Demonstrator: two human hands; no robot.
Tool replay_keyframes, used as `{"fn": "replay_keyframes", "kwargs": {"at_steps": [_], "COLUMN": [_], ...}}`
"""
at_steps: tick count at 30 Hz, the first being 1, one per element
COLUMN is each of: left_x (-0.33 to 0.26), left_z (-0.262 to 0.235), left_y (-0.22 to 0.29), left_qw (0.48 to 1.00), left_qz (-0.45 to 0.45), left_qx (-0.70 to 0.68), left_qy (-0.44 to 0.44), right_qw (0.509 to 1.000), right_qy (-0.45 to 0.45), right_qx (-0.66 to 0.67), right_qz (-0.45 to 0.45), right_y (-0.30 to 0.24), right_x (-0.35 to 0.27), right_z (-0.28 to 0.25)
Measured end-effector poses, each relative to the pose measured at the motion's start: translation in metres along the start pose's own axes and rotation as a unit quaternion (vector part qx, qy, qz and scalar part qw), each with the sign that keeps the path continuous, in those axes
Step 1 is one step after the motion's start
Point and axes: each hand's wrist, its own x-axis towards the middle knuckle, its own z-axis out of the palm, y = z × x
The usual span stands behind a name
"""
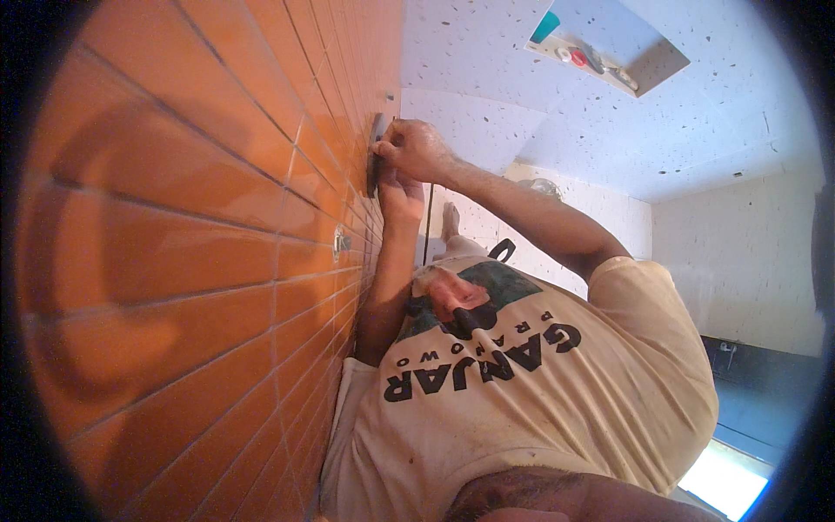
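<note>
A person in a cream printed T-shirt (531,409) brings both hands together against an orange tiled wall (217,270), where a slim, dark, flat object (375,170) stands between the fingers and the tiles. The right hand (419,150) is curled in at the object's upper part, a fingertip meeting its edge; the left hand (401,198) sits just below it, its fingers partly hidden. From this angle, one cannot tell how far the left hand is open, how firmly either has hold of the object, or whether it touches the tiles. A small metal fitting (340,244) juts from the wall below the hands, another (389,96) just above. Beyond them, up to the right, a recessed niche (657,70) in a speckled pale wall (591,122) holds a teal cup (545,26). A bare foot (450,221) shows below and right.
</note>
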Motion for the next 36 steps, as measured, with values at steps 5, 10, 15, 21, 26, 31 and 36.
{"fn": "replay_keyframes", "kwargs": {"at_steps": [5,10,15,21,26,31,36], "left_x": [0.005,-0.001,0.005,-0.001,-0.002,0.002,0.004], "left_z": [-0.013,-0.004,-0.020,0.001,0.003,-0.016,-0.019], "left_y": [-0.003,-0.005,-0.005,-0.004,-0.002,-0.007,-0.007], "left_qw": [1.000,1.000,0.999,1.000,0.999,0.999,0.999], "left_qz": [-0.001,0.009,-0.018,0.009,-0.012,0.016,0.000], "left_qx": [-0.014,-0.021,-0.027,-0.009,-0.029,-0.041,-0.038], "left_qy": [0.017,0.014,-0.007,0.012,0.030,0.018,-0.012], "right_qw": [0.994,0.998,0.998,1.000,0.998,0.962,0.913], "right_qy": [-0.086,-0.019,0.019,0.026,-0.040,-0.031,-0.068], "right_qx": [-0.061,-0.027,-0.041,-0.009,-0.031,-0.127,-0.196], "right_qz": [-0.021,-0.062,-0.035,0.000,-0.039,-0.239,-0.352], "right_y": [-0.003,-0.005,-0.012,-0.011,-0.004,0.010,0.023], "right_x": [0.008,0.005,0.005,0.003,0.001,0.002,0.010], "right_z": [-0.019,-0.014,-0.004,-0.006,-0.020,-0.021,-0.028]}}
